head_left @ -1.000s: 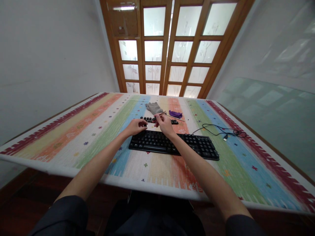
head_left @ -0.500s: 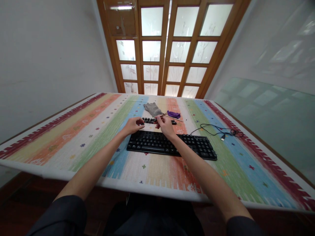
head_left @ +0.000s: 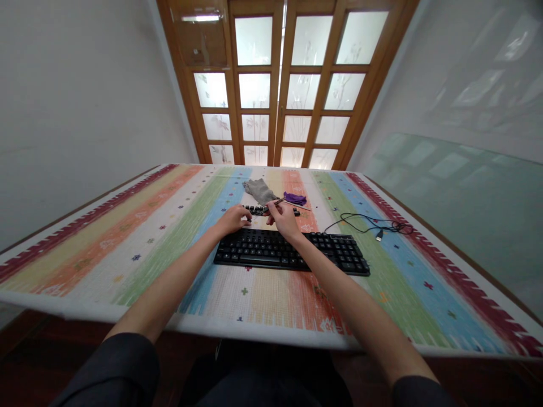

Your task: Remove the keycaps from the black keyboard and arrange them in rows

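A black keyboard (head_left: 292, 252) lies on a striped tablecloth (head_left: 127, 237). Beyond its far edge sits a row of loose black keycaps (head_left: 258, 210). My left hand (head_left: 233, 217) is curled, its fingertips on the left end of that row. My right hand (head_left: 283, 217) is closed round a thin stick-like tool (head_left: 278, 201), whose tip points at the keycaps. Whether the left fingers pinch a keycap is too small to tell.
A grey cloth (head_left: 259, 190) and a purple cloth (head_left: 294, 198) lie just behind the hands. The keyboard's black cable with its USB plug (head_left: 379, 227) is coiled to the right. Wooden glazed doors (head_left: 275, 85) stand behind the table.
Both hands have stayed at the keycap row; the left fingertips moved slightly closer to the tool's tip. The camera view tilted a little, shifting the table leftward.
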`<state>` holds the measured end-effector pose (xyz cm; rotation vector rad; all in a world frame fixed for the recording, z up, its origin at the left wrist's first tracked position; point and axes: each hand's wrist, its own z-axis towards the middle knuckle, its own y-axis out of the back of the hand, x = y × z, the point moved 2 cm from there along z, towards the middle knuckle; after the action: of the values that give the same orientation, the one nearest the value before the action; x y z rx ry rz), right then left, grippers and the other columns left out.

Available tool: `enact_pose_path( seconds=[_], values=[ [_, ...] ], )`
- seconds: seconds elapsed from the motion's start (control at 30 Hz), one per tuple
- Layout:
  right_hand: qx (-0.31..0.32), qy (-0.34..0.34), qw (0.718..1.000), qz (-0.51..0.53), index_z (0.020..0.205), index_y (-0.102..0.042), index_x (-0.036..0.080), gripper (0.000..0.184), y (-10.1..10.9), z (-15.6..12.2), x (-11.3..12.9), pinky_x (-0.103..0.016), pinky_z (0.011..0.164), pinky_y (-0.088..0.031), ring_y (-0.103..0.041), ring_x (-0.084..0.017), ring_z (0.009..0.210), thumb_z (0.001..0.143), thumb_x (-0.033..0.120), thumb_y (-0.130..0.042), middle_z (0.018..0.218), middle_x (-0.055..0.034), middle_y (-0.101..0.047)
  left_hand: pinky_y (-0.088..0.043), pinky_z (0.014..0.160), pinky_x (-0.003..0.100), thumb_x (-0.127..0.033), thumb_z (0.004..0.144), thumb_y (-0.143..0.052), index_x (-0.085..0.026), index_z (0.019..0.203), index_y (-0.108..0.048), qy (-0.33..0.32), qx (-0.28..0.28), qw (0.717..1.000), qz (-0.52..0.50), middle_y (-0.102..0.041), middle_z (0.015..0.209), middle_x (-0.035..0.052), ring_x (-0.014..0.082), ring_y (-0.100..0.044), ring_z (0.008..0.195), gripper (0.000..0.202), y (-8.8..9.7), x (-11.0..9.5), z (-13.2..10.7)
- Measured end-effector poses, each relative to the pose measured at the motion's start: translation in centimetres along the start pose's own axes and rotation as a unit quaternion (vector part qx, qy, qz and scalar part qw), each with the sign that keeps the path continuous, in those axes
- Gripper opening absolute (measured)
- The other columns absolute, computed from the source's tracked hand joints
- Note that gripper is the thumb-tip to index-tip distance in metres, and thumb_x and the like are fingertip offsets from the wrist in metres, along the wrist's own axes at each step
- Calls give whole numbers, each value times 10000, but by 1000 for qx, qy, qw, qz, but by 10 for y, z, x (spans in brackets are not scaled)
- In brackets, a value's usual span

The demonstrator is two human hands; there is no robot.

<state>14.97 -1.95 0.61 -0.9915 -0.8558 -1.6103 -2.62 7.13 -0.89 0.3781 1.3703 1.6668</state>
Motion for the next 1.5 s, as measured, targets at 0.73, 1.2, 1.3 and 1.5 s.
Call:
enact_pose_path(
  seconds=[0.73, 1.2, 1.3, 1.5],
  values=[
    [8, -17, 1000, 10, 836, -553, 176, 551, 2, -4, 1, -226, 429, -462, -558, -108, 426, 776, 723, -550, 640, -18, -650, -433, 779, 340, -168, 693, -735, -217, 763, -753, -27, 8, 999, 23, -704, 756, 67, 247, -543, 852, 88, -4, 13, 11],
    [16, -31, 999, 12, 835, -567, 166, 551, -2, -5, -2, -221, 427, -464, -559, -104, 428, 778, 714, -563, 659, -36, -676, -443, 845, 359, -196, 768, -659, -197, 712, -720, -44, -15, 998, 48, -647, 844, 72, 232, -533, 905, 82, -3, 14, 11],
    [17, -33, 999, 9, 819, -559, 170, 544, -3, -6, -1, -217, 421, -459, -558, -103, 426, 779, 712, -563, 661, -38, -674, -445, 857, 376, -202, 761, -666, -196, 703, -714, -35, -18, 998, 43, -640, 853, 75, 238, -527, 903, 75, -3, 16, 11],
    [20, -38, 999, 8, 822, -560, 172, 546, -1, -8, -1, -219, 421, -458, -557, -102, 424, 775, 716, -565, 663, -35, -672, -447, 882, 390, -218, 754, -672, -202, 689, -702, -29, -29, 998, 39, -630, 860, 72, 243, -525, 925, 73, -4, 18, 11]
  ],
)
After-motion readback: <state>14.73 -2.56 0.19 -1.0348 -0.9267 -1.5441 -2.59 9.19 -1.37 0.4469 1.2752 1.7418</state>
